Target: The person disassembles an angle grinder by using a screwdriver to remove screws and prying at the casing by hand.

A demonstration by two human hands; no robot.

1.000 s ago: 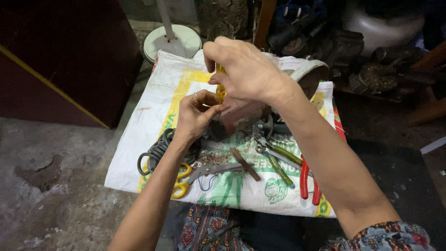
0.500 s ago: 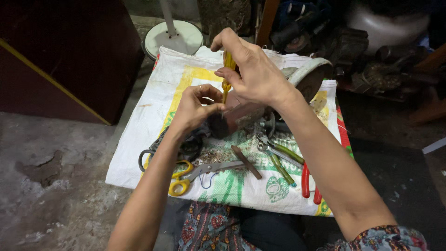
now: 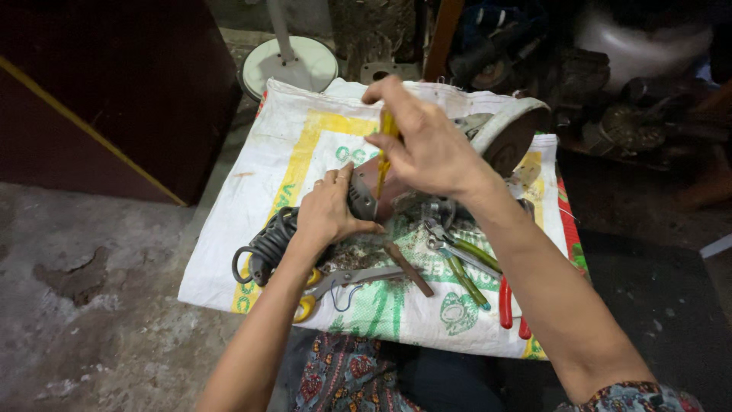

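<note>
On a woven sack point(image 3: 259, 252) mid-frame, the right hand point(image 3: 427, 149) grip pinches a yellow screwdriver point(image 3: 386, 145); left hand point(image 3: 328, 214) clasps the grinder body point(image 3: 374, 200). The tip may slip and jab fingers.

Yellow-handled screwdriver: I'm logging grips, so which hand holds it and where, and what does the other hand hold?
The right hand grips the yellow-handled screwdriver by its handle, shaft pointing down. The left hand clasps the power tool's body at its rear end.

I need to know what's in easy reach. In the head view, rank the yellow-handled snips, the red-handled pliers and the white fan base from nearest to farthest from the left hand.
1. Yellow-handled snips: just below the left hand, on the sack.
2. Red-handled pliers: lower right, past the green-handled pliers.
3. White fan base: up top, beyond the sack's far edge.
</note>
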